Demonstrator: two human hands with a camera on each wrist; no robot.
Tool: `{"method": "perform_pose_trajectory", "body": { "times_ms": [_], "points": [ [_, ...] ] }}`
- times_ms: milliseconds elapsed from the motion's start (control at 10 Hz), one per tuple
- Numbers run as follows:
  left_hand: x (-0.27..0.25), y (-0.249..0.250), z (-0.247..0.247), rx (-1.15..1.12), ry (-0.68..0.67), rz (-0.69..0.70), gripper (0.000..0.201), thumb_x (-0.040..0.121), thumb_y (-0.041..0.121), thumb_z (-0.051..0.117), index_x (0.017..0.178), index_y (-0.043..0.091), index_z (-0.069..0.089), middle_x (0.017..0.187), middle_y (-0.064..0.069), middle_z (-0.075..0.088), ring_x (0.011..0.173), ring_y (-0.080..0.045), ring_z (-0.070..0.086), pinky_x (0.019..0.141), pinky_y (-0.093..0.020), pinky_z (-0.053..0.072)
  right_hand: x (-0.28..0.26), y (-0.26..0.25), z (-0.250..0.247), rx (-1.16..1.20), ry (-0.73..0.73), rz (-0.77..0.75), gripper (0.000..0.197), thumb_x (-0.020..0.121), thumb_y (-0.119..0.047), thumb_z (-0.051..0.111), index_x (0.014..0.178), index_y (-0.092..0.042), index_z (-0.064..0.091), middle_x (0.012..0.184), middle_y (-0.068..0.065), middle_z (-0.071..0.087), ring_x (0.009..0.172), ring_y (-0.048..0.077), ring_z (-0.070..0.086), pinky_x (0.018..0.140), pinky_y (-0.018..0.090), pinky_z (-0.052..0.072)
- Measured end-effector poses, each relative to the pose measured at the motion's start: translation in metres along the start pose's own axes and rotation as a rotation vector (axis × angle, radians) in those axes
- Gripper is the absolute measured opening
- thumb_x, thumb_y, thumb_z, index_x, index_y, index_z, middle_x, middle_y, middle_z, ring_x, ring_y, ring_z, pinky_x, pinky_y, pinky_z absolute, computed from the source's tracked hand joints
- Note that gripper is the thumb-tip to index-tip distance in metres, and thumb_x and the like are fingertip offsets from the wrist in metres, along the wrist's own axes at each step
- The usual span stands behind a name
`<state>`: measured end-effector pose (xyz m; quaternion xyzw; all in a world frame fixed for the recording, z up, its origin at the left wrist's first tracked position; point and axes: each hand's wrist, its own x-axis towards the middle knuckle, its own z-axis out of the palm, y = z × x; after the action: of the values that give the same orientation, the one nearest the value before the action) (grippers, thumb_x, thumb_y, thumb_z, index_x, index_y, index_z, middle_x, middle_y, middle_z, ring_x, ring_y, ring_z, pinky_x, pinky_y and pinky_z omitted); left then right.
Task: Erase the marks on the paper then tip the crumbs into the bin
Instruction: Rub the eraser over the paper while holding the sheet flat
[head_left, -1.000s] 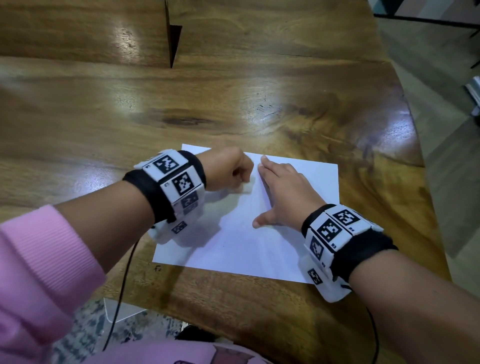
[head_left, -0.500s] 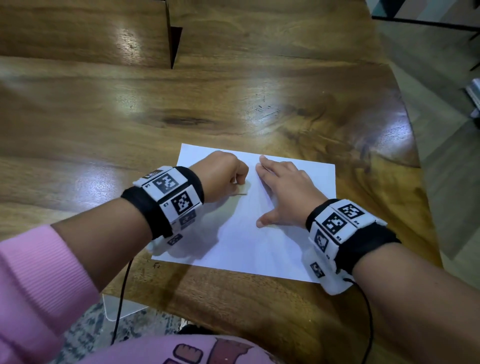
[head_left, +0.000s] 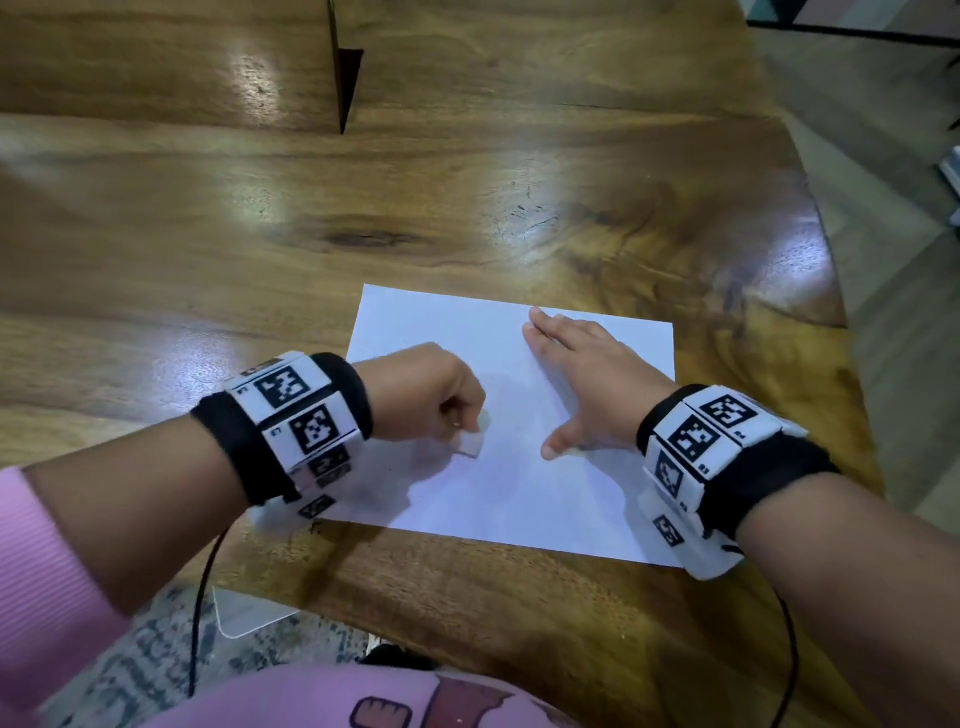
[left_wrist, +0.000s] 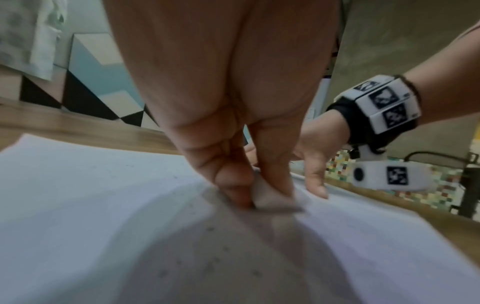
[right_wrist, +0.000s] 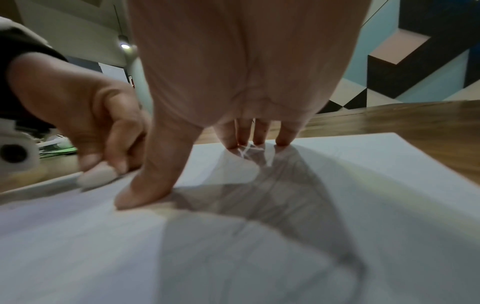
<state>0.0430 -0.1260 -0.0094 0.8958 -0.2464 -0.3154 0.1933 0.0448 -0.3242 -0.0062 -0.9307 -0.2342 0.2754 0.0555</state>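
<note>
Erasing is your step now: left hand (head_left: 447, 395) pinches the small white eraser block (head_left: 470, 444) against the white paper sheet (head_left: 498, 499) lying on the brown wooden table (head_left: 467, 208), right hand (head_left: 587, 384) spread flat pinning it; next, I judge, rub until clean.

A home, likely – polished wooden table (head_left: 467, 197), patterned rug (head_left: 156, 654), geometric painted wall (right_wrist: 415, 67).

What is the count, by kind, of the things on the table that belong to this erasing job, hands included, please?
Paper: 1
Eraser: 1
Hands: 2, the left hand pinching the eraser, the right hand lying flat on the paper
Total: 4
</note>
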Motion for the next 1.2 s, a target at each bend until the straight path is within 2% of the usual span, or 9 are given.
{"method": "perform_pose_trajectory", "body": {
  "times_ms": [100,200,300,500,600,800,900,1100,1200],
  "points": [
    [0.016,0.002,-0.008,-0.004,0.353,-0.077,0.006,0.077,0.009,0.061,0.082,0.009,0.065,0.077,-0.001,0.053,0.075,-0.019,0.047,0.062,-0.023,0.028,0.000,-0.001,0.000,-0.001,0.010,0.002,0.121,0.067,-0.048,0.079,0.151,-0.018,-0.003,0.159,-0.007,-0.013,0.145,0.013,-0.005,0.114,0.022,0.001],
    [0.011,0.003,-0.003,0.035,0.297,-0.003,0.003,0.078,0.011,0.061,0.077,0.009,0.059,0.069,0.003,0.045,0.073,-0.021,0.045,0.058,-0.024,0.022,0.000,-0.002,-0.001,-0.006,0.008,0.007,0.121,0.067,-0.047,0.079,0.152,-0.017,-0.002,0.159,-0.006,-0.012,0.145,0.014,-0.004,0.115,0.023,0.002],
    [-0.005,-0.001,0.005,0.084,0.003,0.117,0.011,0.077,0.019,0.064,0.074,0.009,0.061,0.073,-0.001,0.055,0.070,-0.020,0.049,0.055,-0.019,0.029,-0.001,-0.002,-0.001,-0.002,0.010,0.008,0.121,0.067,-0.046,0.079,0.151,-0.016,-0.002,0.159,-0.006,-0.012,0.145,0.014,-0.004,0.114,0.022,0.002],
    [0.002,-0.001,0.008,0.026,0.313,0.028,0.012,0.081,0.017,0.054,0.072,0.008,0.056,0.066,0.007,0.040,0.074,-0.025,0.050,0.063,-0.025,0.029,-0.001,-0.003,-0.002,-0.004,0.003,0.009,0.121,0.068,-0.047,0.079,0.151,-0.015,-0.003,0.159,-0.005,-0.012,0.145,0.014,-0.005,0.114,0.022,0.002],
    [-0.010,0.001,0.012,0.044,-0.024,0.135,0.004,0.078,0.013,0.061,0.076,0.011,0.064,0.073,0.004,0.052,0.067,-0.015,0.046,0.059,-0.019,0.032,-0.001,-0.003,-0.002,0.002,-0.001,0.008,0.121,0.068,-0.046,0.079,0.151,-0.015,-0.003,0.159,-0.005,-0.013,0.145,0.014,-0.006,0.114,0.022,0.001],
    [-0.014,0.000,0.018,0.000,0.261,0.072,0.015,0.081,0.020,0.062,0.071,0.008,0.060,0.073,0.001,0.046,0.068,-0.017,0.045,0.058,-0.022,0.026,-0.002,-0.004,-0.003,0.008,-0.001,0.011,0.120,0.069,-0.045,0.078,0.151,-0.016,-0.003,0.159,-0.006,-0.013,0.145,0.013,-0.006,0.114,0.021,0.001],
    [-0.030,0.000,0.031,0.011,0.023,0.168,0.010,0.081,0.014,0.061,0.072,0.011,0.062,0.080,-0.004,0.056,0.072,-0.019,0.052,0.062,-0.022,0.034,-0.002,-0.004,-0.003,0.002,0.000,0.010,0.119,0.069,-0.045,0.078,0.151,-0.015,-0.003,0.159,-0.005,-0.013,0.145,0.014,-0.006,0.114,0.021,0.001],
    [-0.004,0.009,0.011,-0.022,0.219,0.057,0.022,0.081,0.028,0.062,0.071,0.008,0.058,0.065,0.007,0.041,0.067,-0.019,0.045,0.056,-0.023,0.028,-0.002,-0.005,-0.002,0.002,-0.003,0.014,0.120,0.069,-0.045,0.078,0.151,-0.015,-0.003,0.159,-0.005,-0.012,0.145,0.014,-0.006,0.114,0.022,0.001],
    [-0.018,0.011,0.024,0.011,0.033,0.142,0.013,0.081,0.019,0.061,0.075,0.008,0.061,0.077,-0.006,0.056,0.073,-0.022,0.051,0.066,-0.028,0.038,-0.003,-0.004,-0.002,0.014,0.000,0.014,0.120,0.069,-0.045,0.079,0.151,-0.015,-0.004,0.159,-0.006,-0.012,0.145,0.014,-0.006,0.114,0.021,0.001]
  ]
}}
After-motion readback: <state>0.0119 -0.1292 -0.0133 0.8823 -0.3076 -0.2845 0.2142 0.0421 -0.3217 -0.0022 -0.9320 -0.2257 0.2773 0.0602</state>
